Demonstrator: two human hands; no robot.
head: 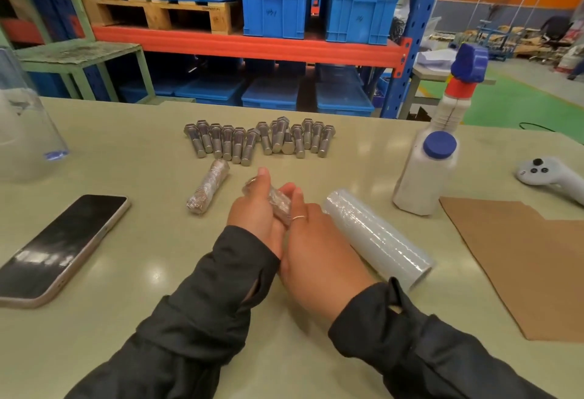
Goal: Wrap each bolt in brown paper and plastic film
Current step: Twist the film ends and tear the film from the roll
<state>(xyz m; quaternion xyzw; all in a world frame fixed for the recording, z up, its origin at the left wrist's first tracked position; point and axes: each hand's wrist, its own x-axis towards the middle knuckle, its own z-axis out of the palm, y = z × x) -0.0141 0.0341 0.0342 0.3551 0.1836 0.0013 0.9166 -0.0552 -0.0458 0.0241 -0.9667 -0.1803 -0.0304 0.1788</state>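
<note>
centre of frame: my left hand (252,209) and right hand (316,247) press a film-wrapped bolt (278,202) between palms and fingers, sealing its glossy, crinkled skin; this looks like the closing step for the second piece. one finished wrapped bolt (207,188) lies just left. next move likely calls for setting this down and taking a bare steel bolt from the row of threaded hex bolts (259,139) above, plus matte brown paper (521,266) at right and the translucent film roll (379,237).
</note>
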